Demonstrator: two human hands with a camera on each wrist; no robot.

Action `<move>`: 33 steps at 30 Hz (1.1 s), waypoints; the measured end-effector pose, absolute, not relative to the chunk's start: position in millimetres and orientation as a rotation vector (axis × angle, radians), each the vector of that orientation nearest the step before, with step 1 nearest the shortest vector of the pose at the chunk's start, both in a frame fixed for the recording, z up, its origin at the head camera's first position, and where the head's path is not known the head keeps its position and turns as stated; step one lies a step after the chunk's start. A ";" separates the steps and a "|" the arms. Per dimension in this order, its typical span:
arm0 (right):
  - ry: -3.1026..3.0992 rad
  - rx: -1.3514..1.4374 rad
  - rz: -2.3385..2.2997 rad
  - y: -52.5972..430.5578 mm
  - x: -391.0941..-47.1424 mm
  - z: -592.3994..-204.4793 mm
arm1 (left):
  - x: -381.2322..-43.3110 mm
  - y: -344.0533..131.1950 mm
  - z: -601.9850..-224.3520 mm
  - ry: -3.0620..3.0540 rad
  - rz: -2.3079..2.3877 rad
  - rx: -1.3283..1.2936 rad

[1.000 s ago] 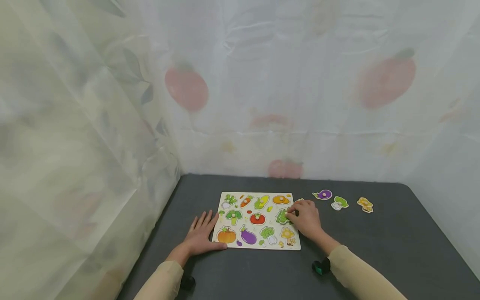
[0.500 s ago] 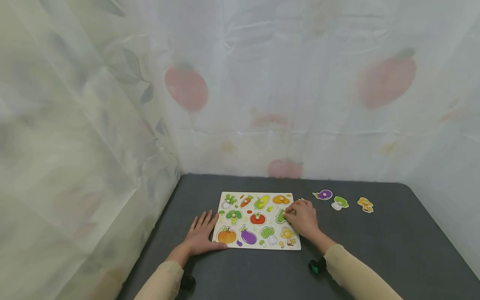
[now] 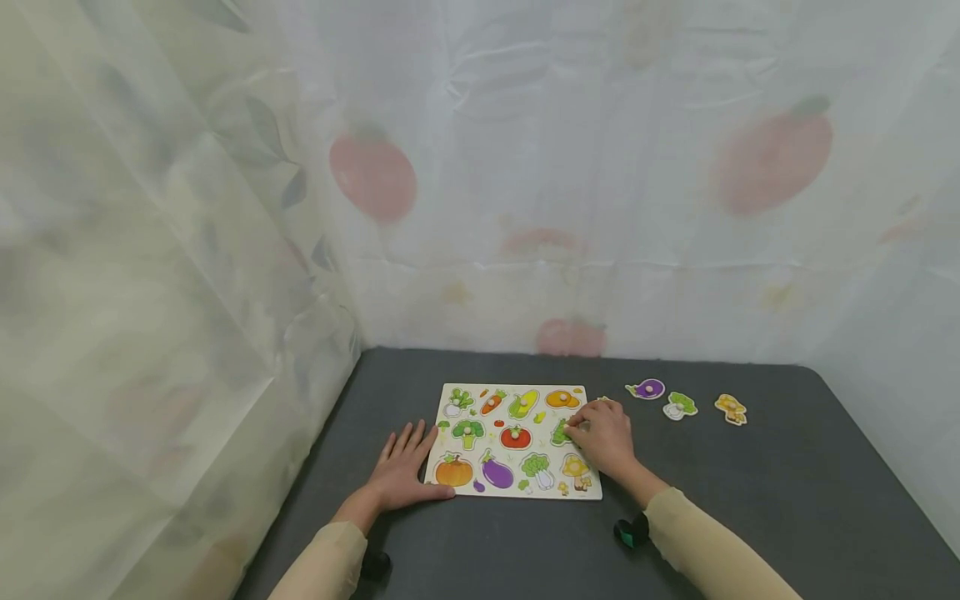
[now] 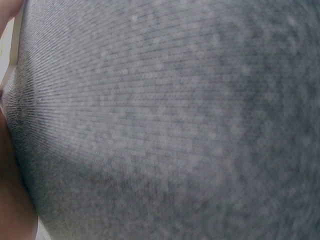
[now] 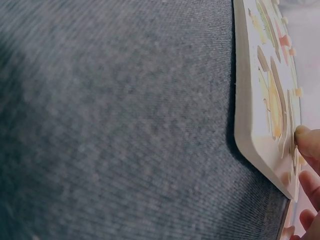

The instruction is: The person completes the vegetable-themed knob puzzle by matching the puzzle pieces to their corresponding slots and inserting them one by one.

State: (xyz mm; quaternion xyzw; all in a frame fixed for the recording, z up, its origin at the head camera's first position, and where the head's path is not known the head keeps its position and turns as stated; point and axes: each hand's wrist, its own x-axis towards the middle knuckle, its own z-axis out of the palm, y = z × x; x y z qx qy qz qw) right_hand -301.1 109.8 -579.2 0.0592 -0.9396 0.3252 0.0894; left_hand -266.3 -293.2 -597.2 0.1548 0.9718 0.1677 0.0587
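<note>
A wooden vegetable puzzle board (image 3: 542,444) lies on the table. My left hand (image 3: 401,475) rests on its left edge, fingers spread and thumb along the near corner. At the right of the middle row, my right hand (image 3: 609,439) pinches a green vegetable puzzle piece (image 3: 558,432), partly covered by the fingers, over the board. The right wrist view shows the fingertips (image 5: 306,140) close over the board's surface. Knobbed pieces sit in the upper rows, among them a carrot (image 3: 492,402), a corn (image 3: 522,404), a broccoli (image 3: 467,432) and a tomato (image 3: 515,437).
Loose on the table at the back right lie an eggplant piece (image 3: 647,389), a bok choy piece (image 3: 679,406) and a mushroom piece (image 3: 731,409). Another piece (image 3: 603,399) is mostly hidden behind my right hand. Patterned curtains (image 3: 585,208) hang behind the grey table (image 3: 517,550).
My right hand has shifted slightly left with the green piece, which now shows less tilted over the board. The left hand stays where it was.
</note>
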 end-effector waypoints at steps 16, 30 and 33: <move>-2.792 0.173 0.920 109.3 -302.9 -583.3 | -265.0 -292.3 -595.6 2.946 0.517 0.469; -2.782 0.202 0.880 109.0 -300.7 -579.1 | -264.8 -293.0 -596.2 2.947 0.520 0.467; -2.776 0.207 0.867 109.2 -301.2 -579.9 | -265.4 -293.2 -596.3 2.941 0.525 0.464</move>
